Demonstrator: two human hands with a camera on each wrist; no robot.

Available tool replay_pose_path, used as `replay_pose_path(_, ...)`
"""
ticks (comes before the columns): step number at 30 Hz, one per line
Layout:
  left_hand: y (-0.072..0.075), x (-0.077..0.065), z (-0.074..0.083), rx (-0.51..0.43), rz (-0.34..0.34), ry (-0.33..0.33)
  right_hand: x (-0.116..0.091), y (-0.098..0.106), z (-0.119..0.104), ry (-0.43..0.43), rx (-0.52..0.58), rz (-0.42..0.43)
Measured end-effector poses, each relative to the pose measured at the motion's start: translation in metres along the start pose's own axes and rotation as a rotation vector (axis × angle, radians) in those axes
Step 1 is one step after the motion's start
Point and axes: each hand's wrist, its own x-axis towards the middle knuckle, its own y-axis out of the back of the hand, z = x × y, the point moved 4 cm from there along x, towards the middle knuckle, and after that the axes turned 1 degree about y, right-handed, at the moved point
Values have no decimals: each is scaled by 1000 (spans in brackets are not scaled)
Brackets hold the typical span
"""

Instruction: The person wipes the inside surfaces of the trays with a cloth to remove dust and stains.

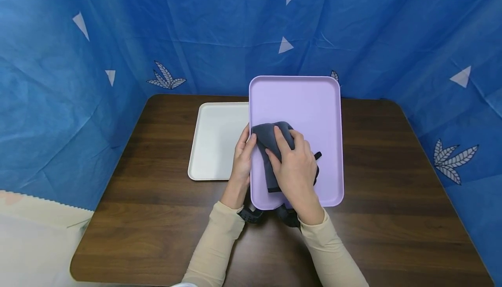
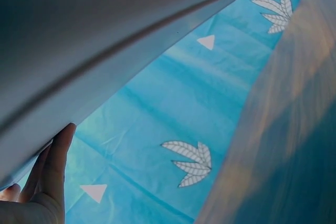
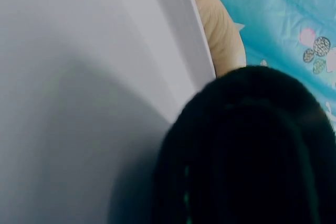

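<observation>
A light purple tray is held up over the table, tilted so its inner face shows in the head view. My left hand grips its left edge, thumb on the rim; in the left wrist view, fingers lie against the tray's shadowed underside. On the tray, my right hand holds a dark grey cloth with black trim, pressing it to the surface between spread thumb and fingers. A dark rounded shape covers much of the right wrist view, beside the tray's pale inner face.
A white tray lies on the brown wooden table, its right side hidden behind the purple tray. Blue patterned curtains hang behind and along both sides of the table. Black straps circle the wrists.
</observation>
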Motion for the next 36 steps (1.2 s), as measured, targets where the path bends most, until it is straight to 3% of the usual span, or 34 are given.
replay_pose_path(8,4,1,1,49,55,-7,1,11,26,-97,-7,-2)
replay_pose_path(15,5,2,4,70,60,-18,-1,24,55,-212,-26,-16)
replay_pose_path(21,7,2,5,48,85,-19,-4,30,73,-304,-34,-33)
replay_pose_path(36,7,0,5,50,91,-19,-7,24,68,-342,-33,-23)
